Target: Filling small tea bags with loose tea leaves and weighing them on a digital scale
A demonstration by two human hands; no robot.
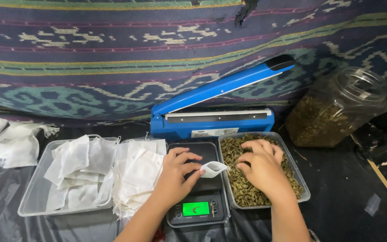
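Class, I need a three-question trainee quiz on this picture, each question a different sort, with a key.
1. True or false: the left hand holds a small white bag over the scale.
2. The right hand rests in: A) the jar B) the tray of dried leaves C) the sealer.
3. What fills the tray left of the scale?

Key: 1 true; 2 B; 3 empty white bags.

I see a blue heat sealer (216,112) at the back with its arm raised. At its right a clear jar (337,110) of dried leaves leans tilted. At the left a clear tray (32,197) holds white empty bags, and more white bags (12,143) lie far left. Behind everything hangs a patterned woven cloth (113,54)
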